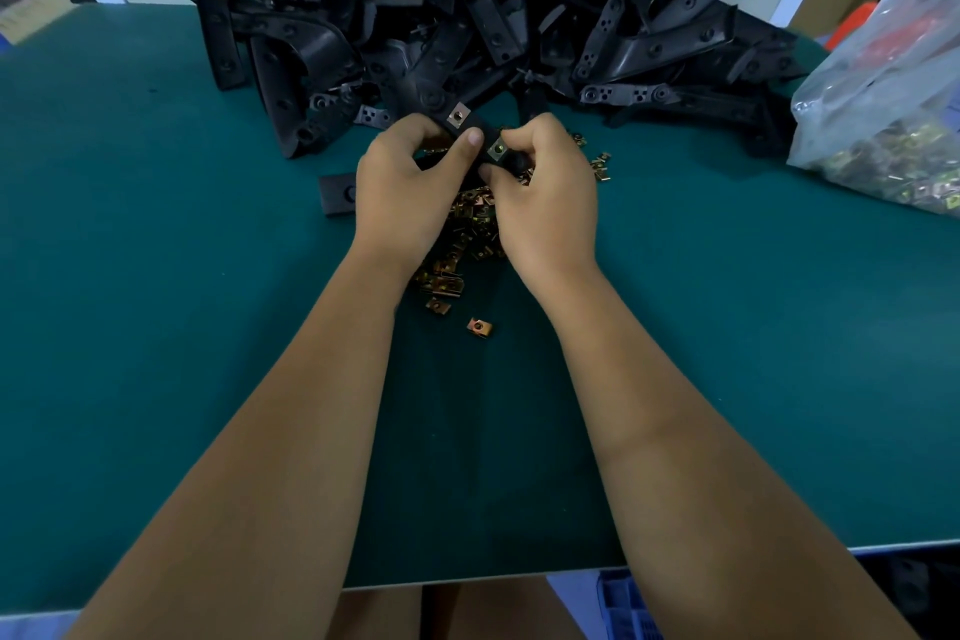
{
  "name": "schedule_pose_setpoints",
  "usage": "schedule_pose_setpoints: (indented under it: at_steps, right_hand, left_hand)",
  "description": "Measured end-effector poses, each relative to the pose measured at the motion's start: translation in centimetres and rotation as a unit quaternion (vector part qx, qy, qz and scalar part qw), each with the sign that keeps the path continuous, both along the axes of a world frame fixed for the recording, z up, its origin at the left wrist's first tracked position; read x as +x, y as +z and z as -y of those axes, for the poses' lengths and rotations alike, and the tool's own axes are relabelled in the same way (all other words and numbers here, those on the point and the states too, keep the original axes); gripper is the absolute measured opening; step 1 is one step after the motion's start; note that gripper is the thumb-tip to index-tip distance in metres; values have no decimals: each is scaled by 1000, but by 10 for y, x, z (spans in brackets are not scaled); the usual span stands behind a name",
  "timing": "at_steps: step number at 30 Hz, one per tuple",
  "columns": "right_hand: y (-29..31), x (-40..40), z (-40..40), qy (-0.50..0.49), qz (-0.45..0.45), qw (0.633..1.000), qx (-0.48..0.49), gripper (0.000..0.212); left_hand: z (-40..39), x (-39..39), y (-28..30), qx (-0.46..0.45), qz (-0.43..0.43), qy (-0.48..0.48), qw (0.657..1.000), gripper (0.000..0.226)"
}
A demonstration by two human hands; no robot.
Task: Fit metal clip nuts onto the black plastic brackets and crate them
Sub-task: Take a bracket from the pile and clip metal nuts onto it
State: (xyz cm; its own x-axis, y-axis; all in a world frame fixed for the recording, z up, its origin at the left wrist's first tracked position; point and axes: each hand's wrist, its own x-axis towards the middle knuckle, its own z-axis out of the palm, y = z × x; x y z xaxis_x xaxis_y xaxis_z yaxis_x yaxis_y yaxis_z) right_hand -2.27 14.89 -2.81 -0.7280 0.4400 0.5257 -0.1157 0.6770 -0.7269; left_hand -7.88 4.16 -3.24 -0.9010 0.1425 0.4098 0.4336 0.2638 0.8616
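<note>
Bracket (467, 133) gripped between left hand (402, 192) and right hand (545, 192); right pinches clip nut (496, 150).

Held bracket (470, 133) mostly hidden behind fingers of left hand (402, 195) and right hand (545, 200); shape untellable. Loose clip nuts (470, 224) partly covered beneath palms. Bracket heap (467, 16) beyond fingertips cut by top edge. Bag (883, 120) contents blurred, cut by right edge.
</note>
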Motion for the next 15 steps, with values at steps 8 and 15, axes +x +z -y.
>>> schedule_pose_setpoints:
  at_steps: [8, 15]
  right_hand:
    - [1, 1, -1, 5, -11, 1000, -11, 19]
    - [1, 4, 5, 59, 28, 998, 1, 52]
  left_hand:
    - [-1, 1, 3, 35, 32, -16, 999, 18]
    - [3, 1, 7, 100, 83, -30, 991, 24]
